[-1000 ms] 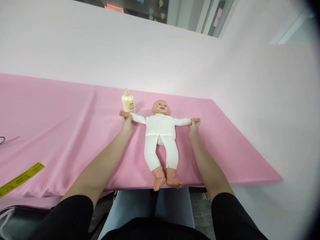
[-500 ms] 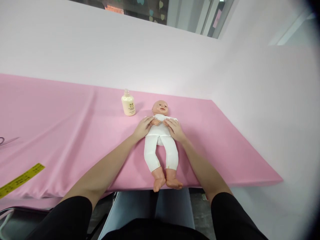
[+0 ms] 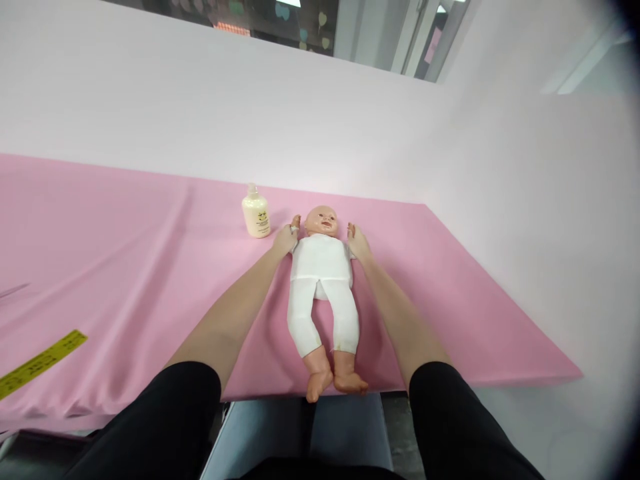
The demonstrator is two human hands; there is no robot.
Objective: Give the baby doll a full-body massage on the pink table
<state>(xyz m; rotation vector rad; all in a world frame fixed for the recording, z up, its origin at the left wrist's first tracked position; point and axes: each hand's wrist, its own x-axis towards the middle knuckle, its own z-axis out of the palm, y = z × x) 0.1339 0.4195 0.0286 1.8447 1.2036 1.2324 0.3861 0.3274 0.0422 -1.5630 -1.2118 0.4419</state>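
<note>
A baby doll (image 3: 321,260) in a white top and white trousers lies on its back on the pink cloth (image 3: 440,300), its head toward the wall and its bare feet at the near edge. Its arms are spread out and raised beside its head. My left hand (image 3: 286,240) is closed around the doll's arm on the left of the picture, whose small hand pokes out above my fingers. On the other side, my right hand (image 3: 359,241) grips the doll's other arm. My fingers are partly hidden behind the doll's arms.
A bottle of cream-coloured lotion (image 3: 257,215) stands left of the doll's head. Toward the left front lies a yellow strip with dark print (image 3: 43,363). A thin object (image 3: 14,291) is cut off at the left edge. A white wall (image 3: 225,100) rises behind the cloth.
Both my hands have moved outward and toward the doll's head. The doll's arms, earlier folded over its chest, are now opened out to the sides.
</note>
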